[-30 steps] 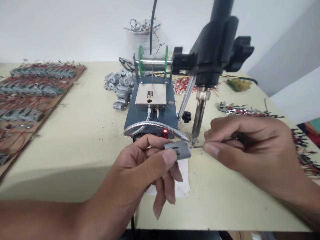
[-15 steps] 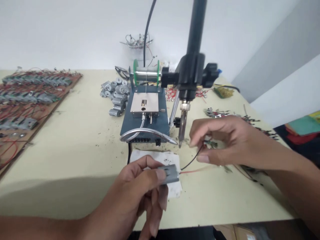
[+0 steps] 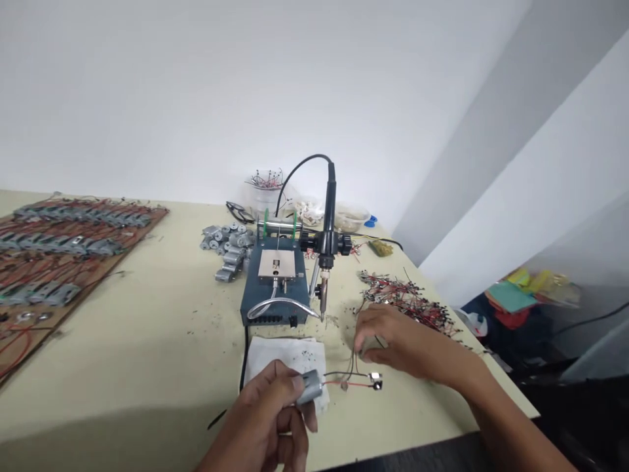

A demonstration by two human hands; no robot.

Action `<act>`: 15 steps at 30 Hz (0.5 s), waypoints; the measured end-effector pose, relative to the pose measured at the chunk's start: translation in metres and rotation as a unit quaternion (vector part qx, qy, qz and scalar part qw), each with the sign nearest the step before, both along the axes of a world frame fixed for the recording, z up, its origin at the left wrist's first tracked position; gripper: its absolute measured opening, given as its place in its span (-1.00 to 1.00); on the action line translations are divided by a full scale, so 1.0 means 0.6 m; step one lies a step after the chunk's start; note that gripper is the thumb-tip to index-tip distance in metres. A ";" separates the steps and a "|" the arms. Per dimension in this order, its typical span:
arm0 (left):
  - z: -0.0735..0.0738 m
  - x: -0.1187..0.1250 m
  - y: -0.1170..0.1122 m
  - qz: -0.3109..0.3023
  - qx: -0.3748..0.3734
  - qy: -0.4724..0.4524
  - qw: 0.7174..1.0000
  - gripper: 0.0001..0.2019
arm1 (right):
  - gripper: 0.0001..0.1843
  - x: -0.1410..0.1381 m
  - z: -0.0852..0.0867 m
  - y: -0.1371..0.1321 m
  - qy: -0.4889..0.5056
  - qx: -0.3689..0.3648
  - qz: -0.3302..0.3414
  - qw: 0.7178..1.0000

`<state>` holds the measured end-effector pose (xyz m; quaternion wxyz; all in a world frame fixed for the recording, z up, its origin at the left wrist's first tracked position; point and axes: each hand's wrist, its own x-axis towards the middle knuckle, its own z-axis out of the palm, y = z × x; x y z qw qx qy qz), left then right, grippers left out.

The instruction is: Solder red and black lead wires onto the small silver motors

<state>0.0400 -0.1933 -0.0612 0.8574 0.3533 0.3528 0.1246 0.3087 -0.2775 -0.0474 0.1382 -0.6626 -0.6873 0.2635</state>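
Observation:
My left hand (image 3: 272, 413) grips a small silver electric motor (image 3: 310, 385) between thumb and fingers, over a white paper pad (image 3: 285, 351). From the motor's right end a black wire and a red wire (image 3: 351, 383) run out to small end pieces (image 3: 376, 380). Just above them, my right hand (image 3: 383, 341) has its fingers pinched on thin wires (image 3: 352, 364) that hang down across the motor's leads. How these wires end inside the fingers is hidden. A soldering iron (image 3: 324, 288) stands tip down in its holder, beyond and between both hands.
A blue solder feeder (image 3: 255, 295) with a solder reel (image 3: 280, 226) stands at the back. Several bare motors (image 3: 230, 246) lie to its left. A board of wired motors (image 3: 98, 246) is far left. Loose wires (image 3: 417, 305) pile up right, near a yellow sponge (image 3: 381, 248).
The view has pulled back and turned right. My right hand has moved away from the iron tip, toward the wire pile. The motor's wire ends now lie free of its fingers.

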 end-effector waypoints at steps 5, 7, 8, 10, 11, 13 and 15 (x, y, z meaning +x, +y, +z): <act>-0.020 -0.007 -0.013 -0.038 0.001 0.009 0.999 -0.62 | -0.82 -0.016 -0.010 -0.027 0.033 0.074 -0.046 0.996; -0.028 -0.012 -0.017 -0.041 0.004 0.001 0.999 -0.63 | -0.83 -0.017 -0.005 -0.053 0.059 0.111 -0.091 0.988; -0.031 -0.014 -0.019 -0.045 0.010 -0.005 0.999 -0.63 | -0.86 -0.019 -0.002 -0.071 0.076 0.131 -0.122 0.981; -0.037 -0.018 -0.024 -0.058 0.021 -0.017 0.998 -0.62 | -0.94 -0.028 -0.002 -0.116 0.116 0.174 -0.196 0.958; -0.040 -0.020 -0.027 -0.065 0.029 -0.024 0.997 -0.60 | -0.96 -0.038 -0.007 -0.141 0.142 0.197 -0.234 0.941; -0.046 -0.023 -0.036 -0.077 0.047 -0.039 0.995 -0.55 | -0.86 -0.069 -0.032 -0.188 0.207 0.247 -0.307 0.896; -0.053 -0.028 -0.050 -0.092 0.067 -0.053 0.992 -0.51 | -0.81 -0.117 -0.075 -0.224 0.292 0.294 -0.368 0.832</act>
